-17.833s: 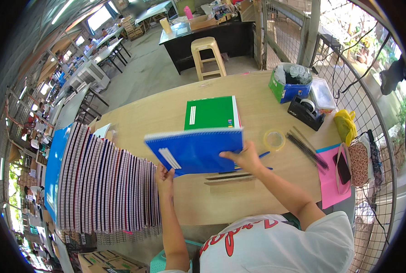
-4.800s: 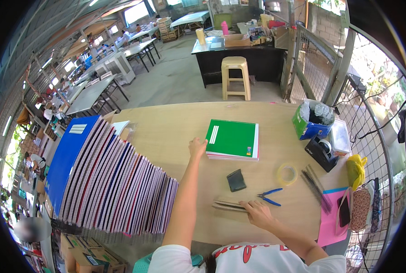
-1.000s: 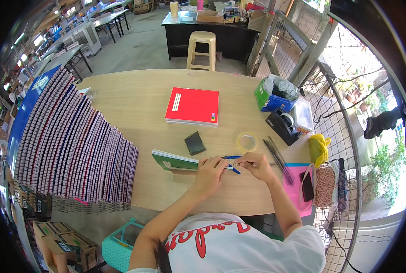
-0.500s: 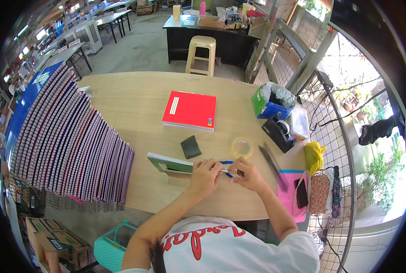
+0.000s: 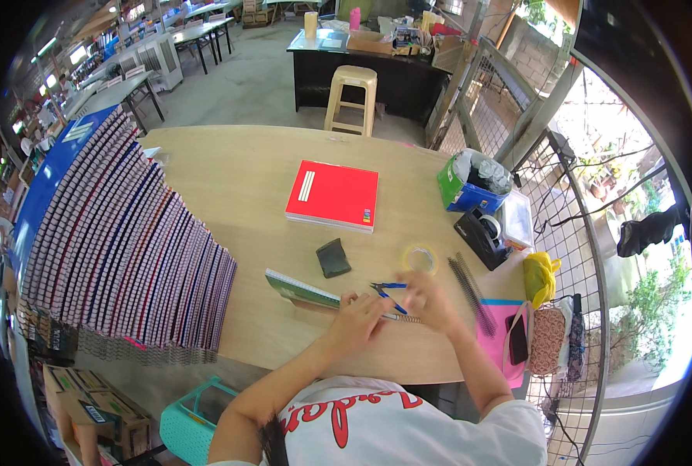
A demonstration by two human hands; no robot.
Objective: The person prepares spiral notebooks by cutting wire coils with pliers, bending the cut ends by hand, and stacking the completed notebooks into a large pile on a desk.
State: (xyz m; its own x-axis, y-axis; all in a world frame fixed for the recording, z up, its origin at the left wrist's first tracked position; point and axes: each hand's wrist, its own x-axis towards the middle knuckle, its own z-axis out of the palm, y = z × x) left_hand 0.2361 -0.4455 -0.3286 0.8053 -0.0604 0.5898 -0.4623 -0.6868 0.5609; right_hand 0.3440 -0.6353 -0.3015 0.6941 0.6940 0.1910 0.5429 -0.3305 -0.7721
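My left hand point(image 5: 357, 317) is closed on the right part of a green-covered notebook point(image 5: 303, 292), which is tilted up with its white wire-bound edge on top. From under that hand a thin metal spiral coil point(image 5: 409, 318) sticks out to the right. My right hand point(image 5: 430, 301) is smeared by motion just above the coil's end; its fingers cannot be made out. Between the hands, blue-handled pliers point(image 5: 391, 293) lie with spread handles, jaws toward the left. A dark grey block-like object point(image 5: 333, 259) lies beyond the notebook.
A tall stack of spiral notebooks point(image 5: 128, 241) fills the left side. Red notebooks point(image 5: 332, 196) lie farther back. To the right are clear tape point(image 5: 419, 259), loose black coils point(image 5: 471, 291), a tape dispenser point(image 5: 482, 238), a blue-green box point(image 5: 474, 182), a yellow bag point(image 5: 542, 278) and a phone point(image 5: 517, 339).
My right hand has let go of the coil end it was pinching and moved slightly right, now blurred. The notebook has tilted lower at its right side, and the pliers show more fully.
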